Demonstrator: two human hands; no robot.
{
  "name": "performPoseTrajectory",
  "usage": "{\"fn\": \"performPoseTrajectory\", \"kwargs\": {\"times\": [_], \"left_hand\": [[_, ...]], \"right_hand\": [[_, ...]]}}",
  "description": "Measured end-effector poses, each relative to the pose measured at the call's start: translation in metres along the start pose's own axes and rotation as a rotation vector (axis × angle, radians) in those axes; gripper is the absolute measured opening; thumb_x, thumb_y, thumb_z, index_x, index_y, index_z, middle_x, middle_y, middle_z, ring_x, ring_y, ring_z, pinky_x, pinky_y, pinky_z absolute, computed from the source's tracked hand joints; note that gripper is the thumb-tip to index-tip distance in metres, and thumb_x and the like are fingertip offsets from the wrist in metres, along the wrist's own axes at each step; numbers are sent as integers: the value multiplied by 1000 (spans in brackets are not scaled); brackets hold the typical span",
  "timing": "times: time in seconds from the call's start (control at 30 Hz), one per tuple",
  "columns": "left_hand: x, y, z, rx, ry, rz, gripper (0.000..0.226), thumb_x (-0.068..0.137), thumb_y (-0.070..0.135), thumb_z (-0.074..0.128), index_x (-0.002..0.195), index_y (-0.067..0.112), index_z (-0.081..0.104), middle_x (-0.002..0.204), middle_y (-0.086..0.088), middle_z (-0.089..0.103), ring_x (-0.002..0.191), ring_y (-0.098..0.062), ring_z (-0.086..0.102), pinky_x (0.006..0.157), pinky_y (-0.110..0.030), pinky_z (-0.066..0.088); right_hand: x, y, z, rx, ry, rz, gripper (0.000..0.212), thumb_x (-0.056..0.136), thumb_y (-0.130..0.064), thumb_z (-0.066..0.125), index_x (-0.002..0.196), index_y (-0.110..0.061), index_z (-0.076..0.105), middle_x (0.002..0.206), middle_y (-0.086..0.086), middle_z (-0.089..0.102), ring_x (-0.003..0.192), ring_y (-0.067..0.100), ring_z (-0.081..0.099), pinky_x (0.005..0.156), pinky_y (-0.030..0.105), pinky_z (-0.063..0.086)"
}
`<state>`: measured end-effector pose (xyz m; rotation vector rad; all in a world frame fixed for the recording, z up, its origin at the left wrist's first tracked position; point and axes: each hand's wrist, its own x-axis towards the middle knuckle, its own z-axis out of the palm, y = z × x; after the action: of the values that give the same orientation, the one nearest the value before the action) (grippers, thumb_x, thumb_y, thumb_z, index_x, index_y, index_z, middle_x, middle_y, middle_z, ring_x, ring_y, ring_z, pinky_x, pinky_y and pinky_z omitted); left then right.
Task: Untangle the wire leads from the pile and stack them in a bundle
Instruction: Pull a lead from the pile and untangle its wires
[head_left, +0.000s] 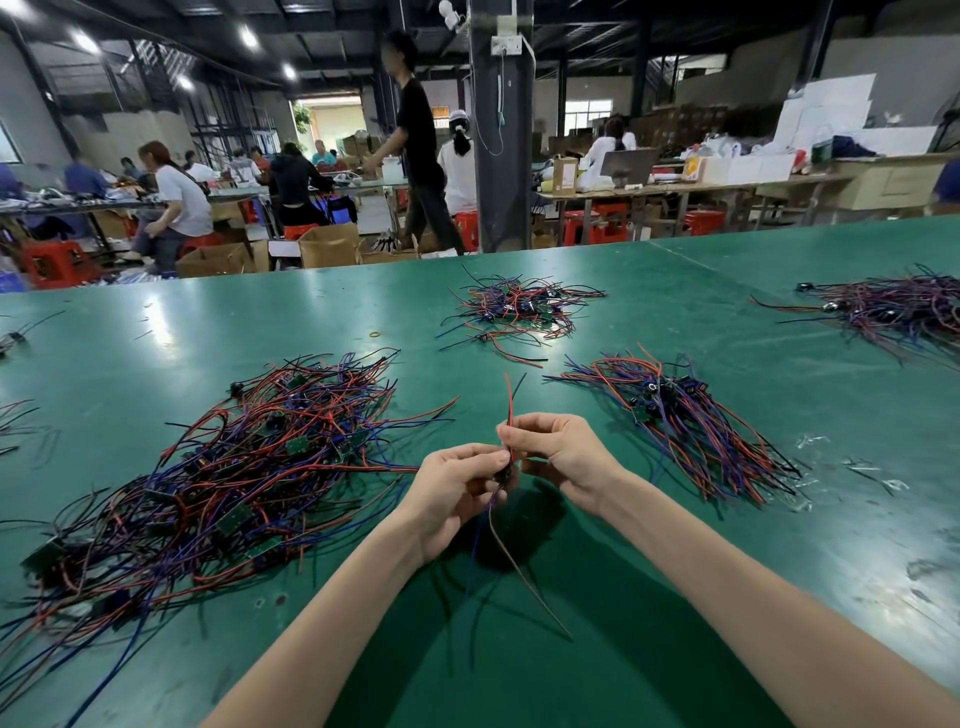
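Forearms both reach forward over glossy green table mat (675, 597), wrists angled inward so the hands meet at centre. Left hand (457, 483), palm turned up, fingers curled, pinches thin red, black and blue wire lead (510, 410) at its small dark component. Right hand (556, 452), thumb and forefinger closed on same lead just above. Red and black ends stick up; blue and dark tails hang down. Lead sits between big tangled pile of red, blue and black wires (234, 467) at left and straighter laid-out bundle (685, 431) at right
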<state>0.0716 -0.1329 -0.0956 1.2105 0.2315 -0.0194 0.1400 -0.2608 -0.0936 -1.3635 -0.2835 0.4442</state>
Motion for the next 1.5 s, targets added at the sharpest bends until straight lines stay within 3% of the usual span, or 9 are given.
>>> {"fn": "performPoseTrajectory", "kwargs": {"times": [0.23,0.43,0.53,0.67,0.87,1.03,1.2,1.3,1.5], "left_hand": [[-1,0,3,-21,-25,-24,13,91,8,54,86,1,64,68,-10,59,59,-17,54,57,-29,56],[-3,2,0,25,-95,-8,21,85,-6,57,68,4,63,69,-11,67,54,-17,63,60,-34,59],[-3,1,0,54,-91,-16,15,86,-2,58,73,3,64,66,-9,65,50,-16,60,61,-35,60],[-1,1,-1,43,-61,-23,14,86,5,60,75,4,67,66,-9,62,52,-20,61,59,-33,58],[-4,1,-1,122,-86,-28,9,84,4,63,87,-2,69,62,-5,66,51,-15,62,61,-31,59],[-2,1,-1,122,-50,-29,9,84,1,62,90,-5,62,55,-5,58,42,-12,54,53,-29,56],[0,-1,-2,122,-6,-19,9,84,-5,57,76,-3,61,57,-9,48,44,-13,43,50,-28,54],[1,-1,-2,108,8,-2,16,86,-6,54,71,-1,59,64,-10,45,52,-17,40,50,-28,54],[0,-1,-1,175,-19,17,24,84,-6,58,61,-1,61,57,-9,48,43,-12,46,51,-28,55]], "right_hand": [[0,0,1,45,-52,39,9,72,-9,74,77,-11,66,66,0,64,58,10,56,68,26,41],[-1,-2,1,153,-87,111,18,61,-11,74,76,-7,64,59,1,64,49,9,53,66,26,42],[-1,-1,2,129,-75,110,10,68,-8,73,75,-7,65,58,2,63,49,10,51,64,24,42],[-1,-3,1,128,-100,124,22,56,-14,75,76,-7,68,60,2,63,51,9,50,63,23,42],[1,-3,0,164,-104,179,17,47,-12,78,63,-10,72,63,4,63,62,17,50,72,28,43],[-3,-2,4,122,-131,146,23,46,-12,81,67,-9,74,73,10,64,72,24,51,93,45,41],[-7,0,8,45,-51,30,8,64,1,76,69,-4,72,67,13,62,63,23,51,78,44,42],[-7,2,11,-45,24,-90,13,72,4,75,66,-6,69,55,5,61,47,11,45,58,28,37],[0,7,8,-336,166,-305,16,75,-10,79,65,-15,68,55,-8,61,49,0,48,55,14,39]]}}
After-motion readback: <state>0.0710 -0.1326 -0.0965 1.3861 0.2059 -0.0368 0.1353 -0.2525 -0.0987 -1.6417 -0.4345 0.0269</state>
